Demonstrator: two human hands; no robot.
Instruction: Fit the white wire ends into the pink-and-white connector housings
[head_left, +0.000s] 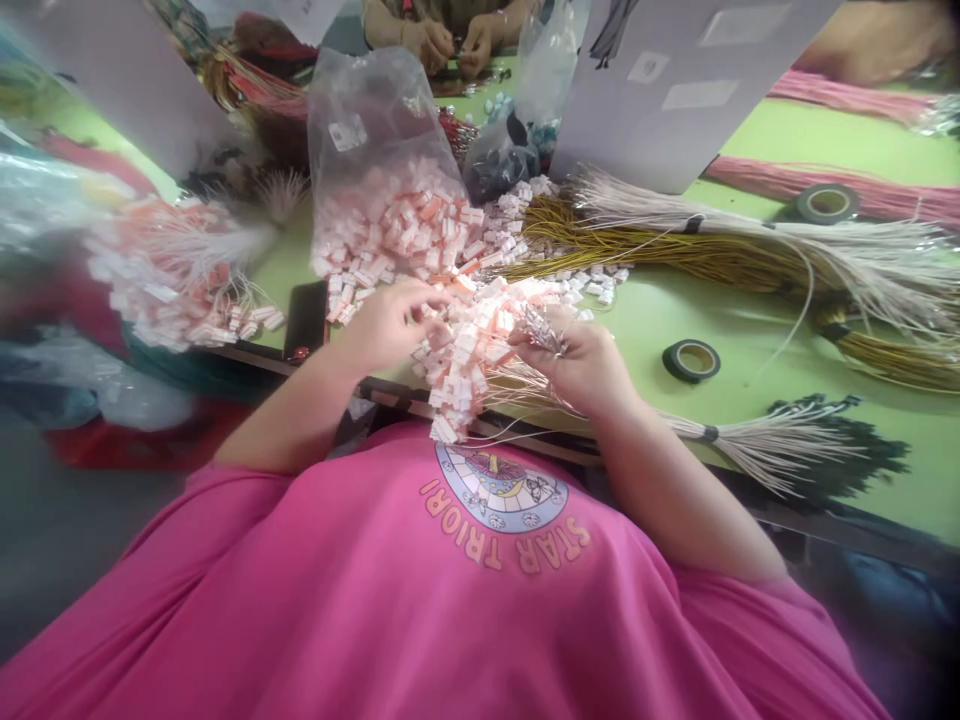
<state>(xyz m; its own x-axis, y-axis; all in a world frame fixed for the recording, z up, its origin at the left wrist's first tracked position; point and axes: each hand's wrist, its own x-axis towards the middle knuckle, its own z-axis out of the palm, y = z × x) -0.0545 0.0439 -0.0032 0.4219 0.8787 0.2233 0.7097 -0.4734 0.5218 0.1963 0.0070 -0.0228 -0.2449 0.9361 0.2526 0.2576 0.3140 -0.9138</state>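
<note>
My right hand [577,360] is closed round a bunch of thin wires whose silvery ends [541,332] stick out past the fingertips. White and pale orange connectors [457,375] lie in a heap between my hands and reach over the table's front edge. At the heap's left side is my left hand [397,320], fingers curled with the fingertips near the connectors; whatever they pinch is too small to make out. Pale wires [517,390] run below my right hand toward a taped bundle [709,433] with dark ends.
Behind the heap stands a clear plastic bag [375,130] of connectors. Black tape rolls [691,361] and long white and yellow wire bundles [675,250] lie on the right. A dark box-like object [306,318] is at the left. Another person's hands [454,45] work across the table.
</note>
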